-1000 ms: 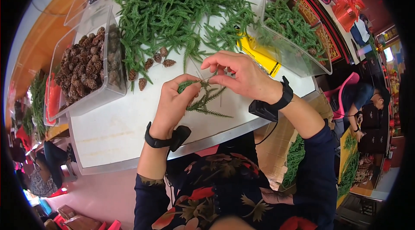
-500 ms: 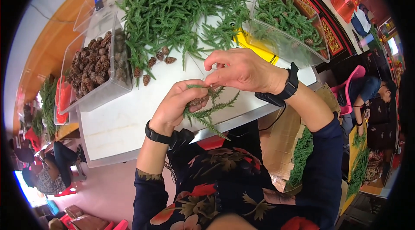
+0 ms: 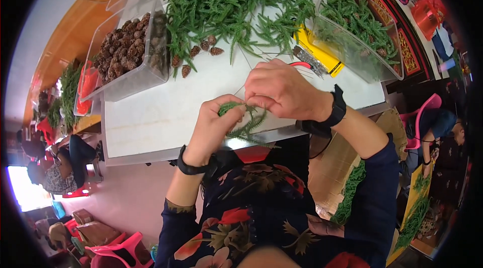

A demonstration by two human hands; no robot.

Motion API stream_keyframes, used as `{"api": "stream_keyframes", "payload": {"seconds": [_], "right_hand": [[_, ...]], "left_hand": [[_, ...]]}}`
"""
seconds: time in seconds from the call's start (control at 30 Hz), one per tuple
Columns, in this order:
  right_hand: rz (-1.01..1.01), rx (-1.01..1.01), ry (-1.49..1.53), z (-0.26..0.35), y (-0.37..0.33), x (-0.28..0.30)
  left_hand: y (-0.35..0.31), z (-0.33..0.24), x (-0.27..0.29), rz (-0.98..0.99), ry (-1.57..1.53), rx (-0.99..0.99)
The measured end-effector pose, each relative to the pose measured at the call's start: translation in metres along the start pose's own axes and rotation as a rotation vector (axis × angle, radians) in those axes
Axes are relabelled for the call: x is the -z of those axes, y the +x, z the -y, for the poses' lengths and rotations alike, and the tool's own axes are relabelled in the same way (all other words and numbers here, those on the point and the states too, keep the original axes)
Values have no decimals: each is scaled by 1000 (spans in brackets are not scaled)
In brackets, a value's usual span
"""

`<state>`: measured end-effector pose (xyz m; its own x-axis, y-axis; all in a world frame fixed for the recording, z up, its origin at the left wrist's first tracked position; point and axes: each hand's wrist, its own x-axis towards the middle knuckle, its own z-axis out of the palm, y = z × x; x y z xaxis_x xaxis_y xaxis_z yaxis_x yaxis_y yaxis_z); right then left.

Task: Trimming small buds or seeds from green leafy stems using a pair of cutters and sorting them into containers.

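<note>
My left hand [image 3: 214,124] is closed around the base of a green artificial pine sprig [image 3: 250,126], whose needled tips stick out below and to the right. My right hand [image 3: 283,89] is curled beside it, fingertips pinched where the sprig's stems come together. What lies between those fingertips is too small and covered to make out. No pine cone shows in the left hand now; its fingers and the greenery may hide one. Past the hands, several loose pine cones [image 3: 194,51] rest on the white table [image 3: 138,127], near a big pile of green sprigs [image 3: 234,4].
At the left stands a see-through bin [image 3: 151,78] of pine cones; another see-through bin [image 3: 359,60] at the right holds sprigs with cones. A yellow package [image 3: 327,59] and a red handle [image 3: 301,64] lie by thin wires. A co-worker [image 3: 436,124] sits far right.
My right hand has curled in, its raised fingers now folded down beside the left. The pine cone seen in my left hand is now hidden. The view has shifted, showing the yellow package more fully.
</note>
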<state>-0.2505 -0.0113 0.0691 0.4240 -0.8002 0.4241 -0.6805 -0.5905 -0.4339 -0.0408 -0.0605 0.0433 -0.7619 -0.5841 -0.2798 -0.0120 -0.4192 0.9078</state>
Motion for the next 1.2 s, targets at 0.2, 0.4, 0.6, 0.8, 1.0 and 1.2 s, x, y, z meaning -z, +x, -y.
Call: {"api": "stream_keyframes", "payload": {"seconds": [0.2,0.4,0.6,0.8,1.0,1.2], "right_hand": [[10,-439,306,-5,-13,-14],[7,-593,-342,-39,-66,8],[106,-591,-407,-49,-83,4],[251,-712,-477,-47,-66,-3],[257,-764,-686,-55,-54,-28],[212,-994,-229,-49,-45,-3]], "left_hand": [[-2,21,-16,-401,458,-409],[-6,20,-3,-373,18,-176],[0,23,5,-438,-107,-171],[1,26,10,-485,-163,-209],[-2,34,15,-538,-289,-181],[-1,31,13,-566,-168,-192]]}}
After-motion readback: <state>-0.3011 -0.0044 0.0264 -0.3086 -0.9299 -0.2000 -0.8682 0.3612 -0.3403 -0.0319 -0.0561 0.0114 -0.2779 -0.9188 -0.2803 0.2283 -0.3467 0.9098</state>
